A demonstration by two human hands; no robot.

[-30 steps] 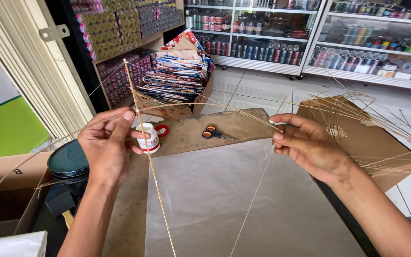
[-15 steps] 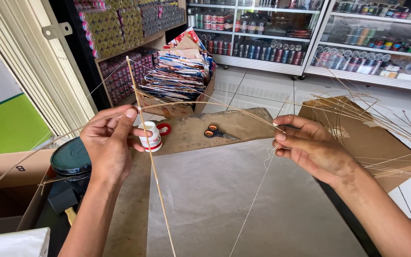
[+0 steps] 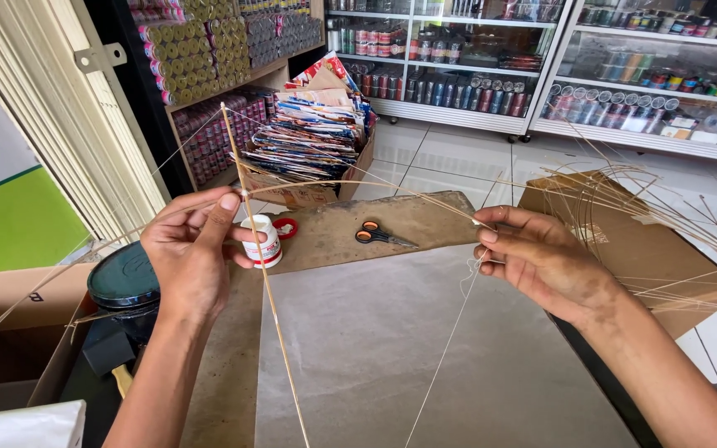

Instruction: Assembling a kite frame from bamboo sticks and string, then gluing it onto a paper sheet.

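Head view, around the work: a grey paper sheet (image 3: 425,348) spread flat below the hands, over brown cardboard (image 3: 392,228). On that cardboard, orange-handled scissors (image 3: 382,236) lying closed, well apart from both hands. A small white glue bottle (image 3: 264,242) just behind the left hand, partly hidden by the thumb, with a red cap (image 3: 285,227) beside it. A dark round tin (image 3: 123,280) down by the left wrist. A box of stacked printed paper (image 3: 313,133) farther back, shelves of small jars (image 3: 475,83) along the wall. A loose bundle of thin sticks (image 3: 649,216) fanning out to the right over another cardboard piece.

Same view, the hands: left hand (image 3: 188,253) pinched shut, thumb and forefinger closed at the crossing of the upright bamboo stick (image 3: 263,274) and the bowed cross stick (image 3: 358,184), held in the air above the sheet. Right hand (image 3: 541,261) curled narrow, fingertips closed on the cross stick's far end and on a thin white thread (image 3: 450,332) hanging slack down over the sheet.
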